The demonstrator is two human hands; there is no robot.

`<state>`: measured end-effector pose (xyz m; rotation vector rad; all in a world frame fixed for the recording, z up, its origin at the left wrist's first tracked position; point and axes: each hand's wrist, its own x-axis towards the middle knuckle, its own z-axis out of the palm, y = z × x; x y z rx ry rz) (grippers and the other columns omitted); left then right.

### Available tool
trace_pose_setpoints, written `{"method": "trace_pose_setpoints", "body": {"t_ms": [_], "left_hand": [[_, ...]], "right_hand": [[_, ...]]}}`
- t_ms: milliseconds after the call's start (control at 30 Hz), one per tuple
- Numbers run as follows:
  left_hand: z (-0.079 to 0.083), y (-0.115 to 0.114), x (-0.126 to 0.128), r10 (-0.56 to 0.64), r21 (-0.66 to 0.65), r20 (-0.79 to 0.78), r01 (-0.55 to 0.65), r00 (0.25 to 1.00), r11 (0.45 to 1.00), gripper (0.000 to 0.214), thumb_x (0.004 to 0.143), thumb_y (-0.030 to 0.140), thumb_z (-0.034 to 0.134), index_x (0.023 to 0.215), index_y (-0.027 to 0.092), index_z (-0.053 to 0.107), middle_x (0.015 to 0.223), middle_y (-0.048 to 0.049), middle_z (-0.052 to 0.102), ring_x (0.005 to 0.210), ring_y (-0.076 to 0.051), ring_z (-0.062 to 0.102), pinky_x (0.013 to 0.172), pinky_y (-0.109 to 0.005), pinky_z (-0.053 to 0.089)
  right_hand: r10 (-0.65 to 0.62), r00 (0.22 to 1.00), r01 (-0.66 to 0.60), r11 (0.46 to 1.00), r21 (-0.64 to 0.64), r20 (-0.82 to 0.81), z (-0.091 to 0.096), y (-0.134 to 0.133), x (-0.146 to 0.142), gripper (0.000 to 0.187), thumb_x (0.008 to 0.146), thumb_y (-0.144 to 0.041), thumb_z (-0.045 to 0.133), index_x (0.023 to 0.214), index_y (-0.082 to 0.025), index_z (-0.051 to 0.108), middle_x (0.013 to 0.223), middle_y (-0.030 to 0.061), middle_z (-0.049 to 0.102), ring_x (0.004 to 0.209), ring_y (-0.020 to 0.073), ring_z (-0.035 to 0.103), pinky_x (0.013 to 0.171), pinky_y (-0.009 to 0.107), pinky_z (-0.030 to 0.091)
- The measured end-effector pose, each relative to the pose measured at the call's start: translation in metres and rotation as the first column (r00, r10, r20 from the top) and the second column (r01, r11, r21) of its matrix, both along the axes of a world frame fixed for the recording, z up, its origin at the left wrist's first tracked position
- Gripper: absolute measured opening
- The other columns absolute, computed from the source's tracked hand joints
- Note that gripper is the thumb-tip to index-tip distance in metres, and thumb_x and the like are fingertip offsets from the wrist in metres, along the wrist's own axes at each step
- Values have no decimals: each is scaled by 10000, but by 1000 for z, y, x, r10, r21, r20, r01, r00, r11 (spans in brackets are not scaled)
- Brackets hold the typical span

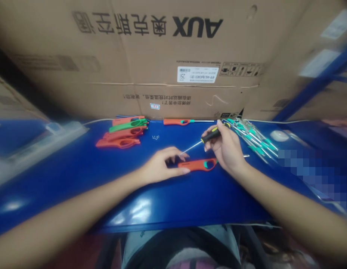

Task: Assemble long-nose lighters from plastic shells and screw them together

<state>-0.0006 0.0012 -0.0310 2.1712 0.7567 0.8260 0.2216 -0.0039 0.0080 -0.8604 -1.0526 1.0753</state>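
My right hand point(228, 147) is closed around a black-and-yellow screwdriver point(211, 137), its thin shaft slanting down to the left. The screwdriver's tip comes close to the fingertips of my left hand point(162, 164). Between its thumb and curled fingers, my left hand grips the butt end of an orange gas lighter point(195, 164), which lies on the blue table. This lighter has a green trigger in its loop, and part of its metal tube shows beyond my right hand. Small screws or fine details on the lighter cannot be made out.
Several orange and green lighter shells point(120, 135) are piled at left. An orange lighter with a long tube point(176, 121) lies at the back, before a cardboard wall point(151, 52). Metal tubes with green parts point(254, 136) lie at right, near a round white object point(279, 135).
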Motion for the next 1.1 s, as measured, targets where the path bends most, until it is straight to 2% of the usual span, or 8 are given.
{"method": "trace_pose_setpoints", "body": {"t_ms": [133, 500, 633, 800, 1100], "left_hand": [[4, -6, 4, 30, -140, 127, -12, 991, 990, 281, 853, 370, 759, 1040, 161, 745, 940, -60, 733, 684, -109, 583, 641, -239, 487], [6, -8, 5, 32, -20, 197, -29, 980, 999, 124, 887, 283, 732, 923, 168, 762, 909, -68, 746, 771, -142, 666, 666, -250, 528], [5, -8, 5, 35, -4, 198, -35, 980, 999, 117, 908, 275, 713, 890, 168, 758, 879, -63, 739, 788, -150, 676, 729, -275, 540], [4, -8, 4, 26, 13, 184, -29, 983, 999, 129, 911, 283, 711, 887, 167, 761, 871, -61, 735, 773, -147, 674, 717, -270, 538], [3, -6, 4, 6, 11, 151, -8, 988, 1000, 136, 920, 281, 699, 900, 164, 765, 881, -61, 734, 777, -142, 670, 711, -261, 529]], "right_hand": [[-2, 1000, 3, 1000, 3, -24, 3, 2, 5, 445, 862, -618, 654, 736, -194, 604, 698, 17, 672, 440, 95, 543, 413, 245, 471], [31, 999, -31, 999, -21, -27, 7, -2, 3, 482, 856, -658, 635, 715, -202, 572, 667, 6, 670, 395, 89, 521, 392, 247, 459], [32, 999, -32, 999, -25, -23, 6, -1, 4, 478, 867, -655, 621, 718, -204, 569, 661, 3, 664, 390, 89, 520, 387, 246, 454], [29, 1000, -29, 999, -22, -6, 3, 1, 5, 484, 862, -664, 621, 730, -201, 569, 660, 3, 657, 402, 92, 526, 397, 250, 476], [34, 999, -34, 999, -38, -5, 1, 2, 6, 347, 866, -501, 636, 703, -200, 577, 665, 8, 653, 410, 92, 504, 391, 249, 469]]}}
